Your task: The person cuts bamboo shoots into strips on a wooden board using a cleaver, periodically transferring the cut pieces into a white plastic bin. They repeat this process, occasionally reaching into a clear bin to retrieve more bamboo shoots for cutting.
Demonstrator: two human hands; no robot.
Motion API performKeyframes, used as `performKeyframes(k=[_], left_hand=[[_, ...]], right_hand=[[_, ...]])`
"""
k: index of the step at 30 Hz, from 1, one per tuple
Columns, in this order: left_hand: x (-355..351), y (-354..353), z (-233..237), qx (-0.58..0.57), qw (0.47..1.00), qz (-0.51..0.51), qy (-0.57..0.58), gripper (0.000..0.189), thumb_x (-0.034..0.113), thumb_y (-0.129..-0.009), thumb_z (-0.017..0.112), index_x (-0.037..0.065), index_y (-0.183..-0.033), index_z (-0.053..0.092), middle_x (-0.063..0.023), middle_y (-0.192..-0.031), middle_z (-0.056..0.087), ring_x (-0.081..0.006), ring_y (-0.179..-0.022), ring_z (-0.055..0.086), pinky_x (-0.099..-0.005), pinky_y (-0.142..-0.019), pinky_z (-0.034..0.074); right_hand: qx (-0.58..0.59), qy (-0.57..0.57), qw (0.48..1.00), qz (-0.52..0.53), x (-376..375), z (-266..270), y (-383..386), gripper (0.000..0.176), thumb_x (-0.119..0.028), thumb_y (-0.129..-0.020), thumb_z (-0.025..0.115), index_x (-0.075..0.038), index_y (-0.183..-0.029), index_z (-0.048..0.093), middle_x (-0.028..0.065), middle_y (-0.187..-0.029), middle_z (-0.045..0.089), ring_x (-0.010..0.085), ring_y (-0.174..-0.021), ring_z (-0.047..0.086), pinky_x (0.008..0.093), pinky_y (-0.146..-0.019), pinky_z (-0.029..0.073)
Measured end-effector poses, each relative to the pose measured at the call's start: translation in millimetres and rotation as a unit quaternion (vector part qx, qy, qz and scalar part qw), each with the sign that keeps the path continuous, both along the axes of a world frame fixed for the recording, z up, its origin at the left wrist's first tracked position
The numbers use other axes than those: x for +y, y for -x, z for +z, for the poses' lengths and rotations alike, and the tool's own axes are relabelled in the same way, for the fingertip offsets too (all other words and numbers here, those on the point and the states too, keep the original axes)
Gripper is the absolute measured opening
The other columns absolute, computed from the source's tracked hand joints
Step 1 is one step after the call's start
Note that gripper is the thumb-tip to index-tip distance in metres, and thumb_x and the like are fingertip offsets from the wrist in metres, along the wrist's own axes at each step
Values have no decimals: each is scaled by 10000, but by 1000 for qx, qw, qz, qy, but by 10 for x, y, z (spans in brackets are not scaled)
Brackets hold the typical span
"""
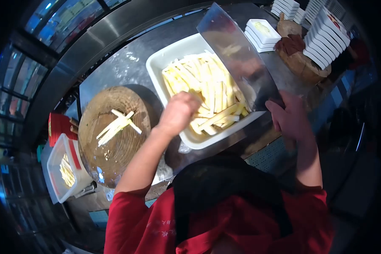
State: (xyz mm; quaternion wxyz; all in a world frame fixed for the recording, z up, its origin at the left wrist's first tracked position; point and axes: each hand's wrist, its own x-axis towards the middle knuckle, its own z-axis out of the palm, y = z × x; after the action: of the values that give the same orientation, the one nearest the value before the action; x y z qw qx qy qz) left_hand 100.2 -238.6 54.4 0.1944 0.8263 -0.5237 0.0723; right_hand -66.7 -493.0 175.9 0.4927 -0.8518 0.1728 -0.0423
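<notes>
Cleaver (pixel 238 55) tilted aside, perhaps to keep strips (pixel 201 76) reachable
Right hand (pixel 288 116) clasps the cleaver; left hand (pixel 183 111) curls into the tub (pixel 167 53) — its hold hidden.

Grips cleaver (pixel 237 55) at one o'clock with right hand (pixel 288 115), and holds left hand (pixel 180 112) at strips (pixel 205 80) in tub (pixel 173 50) at twelve, near block (pixel 110 99) at nine.
</notes>
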Motion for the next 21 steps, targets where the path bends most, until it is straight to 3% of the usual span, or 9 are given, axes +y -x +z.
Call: performKeyframes(k=[2, 5, 10, 12, 14, 18, 19, 20, 21], left_hand=[[-209, 45, -192, -60, 991, 11, -122, 260, 105, -767, 618, 107, -1019, 681, -68, -966, 625, -256, -941, 582, -386, -832, 466], [-272, 36, -106, -31, 989, 31, -143, 295, 100, -773, 591, 114, -1057, 670, -45, -961, 632, -223, -995, 578, -366, -849, 452], [20, 219, 356, -79, 994, 14, 72, 297, 31, -771, 631, 38, -1067, 610, -112, -999, 607, -294, -958, 584, -387, -837, 473], [320, 386, 565, -124, 985, 82, 84, 323, 11, -756, 652, 40, -1075, 614, -102, -1004, 609, -296, -943, 586, -392, -823, 468], [756, 527, 579, -138, 973, 173, 65, 349, 61, -768, 571, 37, -1116, 601, -107, -1051, 595, -293, -1006, 557, -407, -864, 447], [1733, 884, 171, -148, 914, 376, 31, 336, 45, -766, 598, 104, -1096, 623, -93, -1061, 593, -301, -999, 545, -444, -872, 432], [1903, 985, 63, -149, 896, 418, 3, 343, 44, -762, 604, 119, -1096, 633, -96, -1063, 578, -301, -991, 540, -421, -838, 452], [1997, 1079, -65, -150, 887, 438, 4, 343, 44, -762, 604, 119, -1096, 633, -96, -1063, 578, -301, -991, 540, -421, -838, 452], [2062, 1161, -196, -108, 883, 456, 28, 346, 38, -756, 606, 117, -1091, 638, -99, -1061, 572, -302, -983, 540, -412, -815, 465]], right_hand=[[23, -19, 999, -25, -108, -64, 129, 155, -98, -885, 605, 20, -793, 564, 36, -535, 533, 89, -421, 515, 265, -403, 407], [17, -70, 997, -29, -220, -173, 230, 155, -106, -889, 607, 16, -805, 560, 34, -539, 529, 81, -423, 510, 260, -401, 402], [22, -72, 997, 13, -120, -272, 6, 154, -116, -896, 605, 10, -830, 549, 29, -546, 523, 78, -427, 507, 258, -402, 401], [24, -64, 996, 58, 24, -285, -151, 154, -120, -898, 606, 9, -838, 545, 29, -548, 524, 79, -428, 507, 257, -403, 401], [59, -74, 990, 107, 238, -284, -317, 159, -117, -893, 606, 4, -807, 550, 33, -561, 548, 75, -438, 521, 250, -404, 402], [27, 29, 956, 290, 755, -585, -674, 207, -118, -865, 615, 40, -773, 518, 156, -563, 536, 184, -476, 569, 367, -488, 437], [18, 0, 942, 334, 959, -513, -725, 230, -124, -886, 613, 3, -721, 514, 85, -544, 539, 166, -442, 538, 317, -448, 415], [17, 5, 935, 354, 1096, -534, -796, 230, -124, -886, 613, 3, -721, 514, 85, -544, 539, 166, -442, 538, 317, -448, 415], [-37, 51, 908, 415, 1230, -602, -879, 221, -139, -883, 612, 18, -759, 519, 168, -606, 550, 291, -557, 566, 378, -518, 428]])
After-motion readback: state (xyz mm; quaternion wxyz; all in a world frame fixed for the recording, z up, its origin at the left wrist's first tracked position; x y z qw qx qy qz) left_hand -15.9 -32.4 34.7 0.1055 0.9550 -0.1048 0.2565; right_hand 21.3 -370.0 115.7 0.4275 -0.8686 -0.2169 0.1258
